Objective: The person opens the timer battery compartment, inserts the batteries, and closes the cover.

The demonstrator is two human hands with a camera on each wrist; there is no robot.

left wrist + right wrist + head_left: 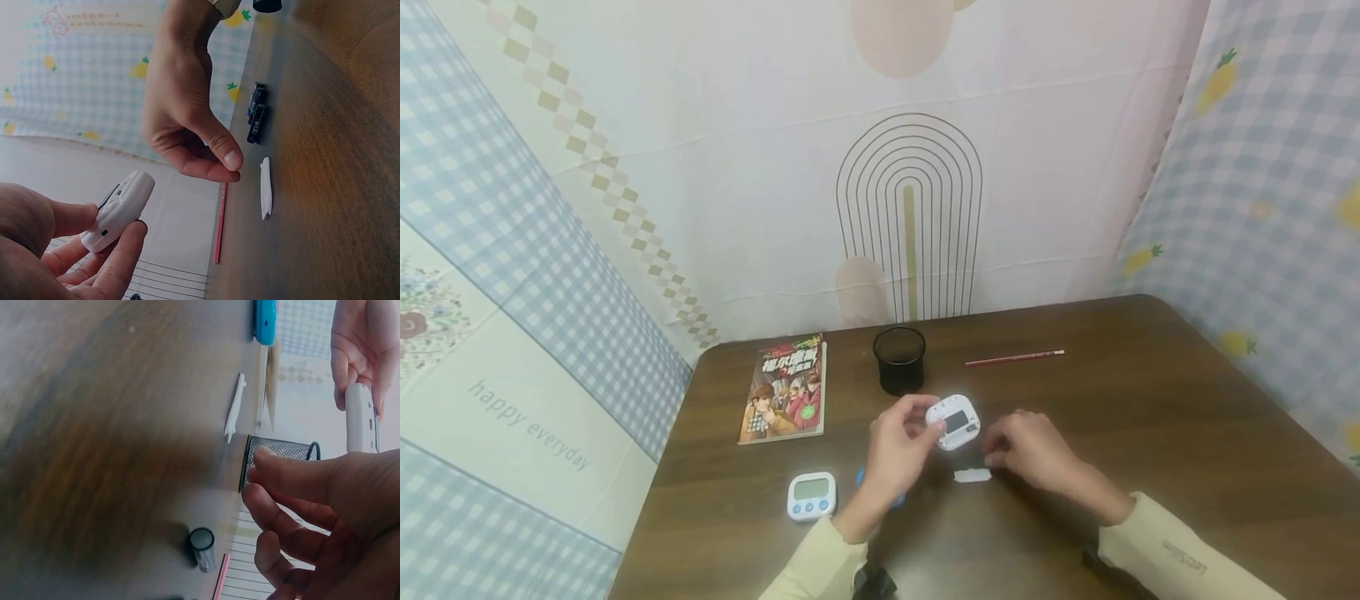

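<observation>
My left hand (917, 425) grips a small white digital timer (953, 422) a little above the dark wooden table (1150, 417), its flat side turned toward me. In the left wrist view the timer (122, 209) sits between thumb and fingers. My right hand (996, 450) hovers just right of it with loosely curled fingers and holds nothing. Below the two hands a white battery cover (972, 475) lies on the table. The left wrist view shows two black batteries (256, 115) lying beyond the cover (265, 187).
A second white timer (811, 496) lies at the front left, with a blue object (860, 477) partly hidden under my left wrist. Behind stand a black mesh pen cup (899, 358), a book (784, 387) and a red pencil (1015, 358). Patterned cloth walls enclose the table.
</observation>
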